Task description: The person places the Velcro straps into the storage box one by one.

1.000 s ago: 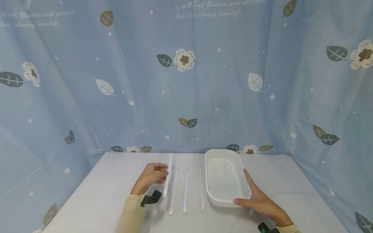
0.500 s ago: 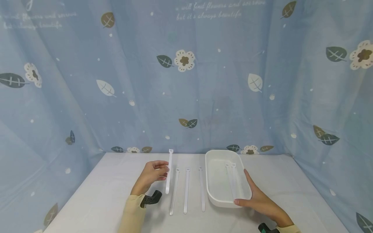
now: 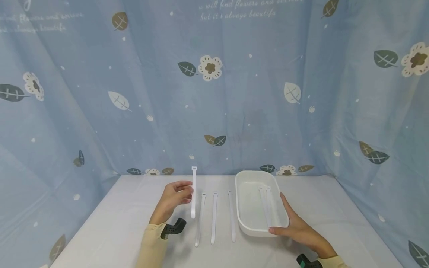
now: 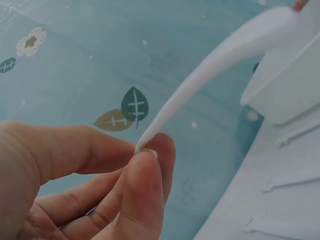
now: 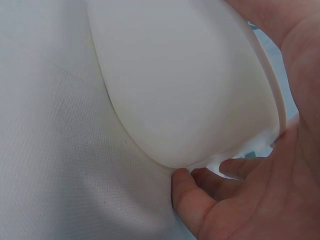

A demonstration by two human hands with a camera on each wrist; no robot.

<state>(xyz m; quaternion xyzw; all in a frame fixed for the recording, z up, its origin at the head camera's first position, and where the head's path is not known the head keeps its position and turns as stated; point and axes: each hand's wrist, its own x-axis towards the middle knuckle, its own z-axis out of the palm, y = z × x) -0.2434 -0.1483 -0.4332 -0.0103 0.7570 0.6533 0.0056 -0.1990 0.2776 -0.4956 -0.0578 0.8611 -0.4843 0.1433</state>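
My left hand (image 3: 170, 199) pinches a white strap-like cable tie (image 3: 193, 204) between thumb and fingers, its slotted head pointing up. In the left wrist view the held cable tie (image 4: 200, 75) bends up and to the right from the fingertips. On the right, a white plastic basin (image 3: 247, 212) stands on the table, held at its near right corner by my right hand (image 3: 298, 231). The thumb lies at the rim, while curled fingers (image 5: 187, 192) touch the outer wall in the right wrist view. Two similar cable ties (image 3: 263, 204) lie inside the basin.
Between the left hand and the basin, three more white cable ties (image 3: 214, 219) lie roughly parallel on the white tabletop (image 3: 124, 219). A blue patterned curtain (image 3: 167, 111) hangs behind the table and along both sides.
My left hand has lifted slightly with the cable tie, which now stands higher and more upright. The right hand and the basin stay where they were.
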